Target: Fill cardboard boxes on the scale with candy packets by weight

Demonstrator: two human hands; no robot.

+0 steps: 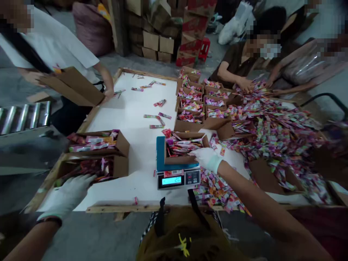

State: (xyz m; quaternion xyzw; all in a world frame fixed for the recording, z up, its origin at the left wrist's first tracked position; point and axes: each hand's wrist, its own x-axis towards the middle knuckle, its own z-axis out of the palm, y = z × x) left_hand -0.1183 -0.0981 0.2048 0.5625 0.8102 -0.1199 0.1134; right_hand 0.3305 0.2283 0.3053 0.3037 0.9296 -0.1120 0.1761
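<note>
My left hand, in a white glove, reaches over the near side of an open cardboard box of wrapped sticks at the table's left. Its fingers look stretched out over the packets, somewhat blurred. Right behind stands a second filled box. My right hand, also gloved, grips the right side of a filled box that sits on a digital scale. The lit display seems to read 2.0, and a loose packet lies just above it.
Several filled boxes stand in rows at the back. A big heap of packets covers the right side, with a tipped box in it. One person holds a cardboard box at left; others' hands work the heap.
</note>
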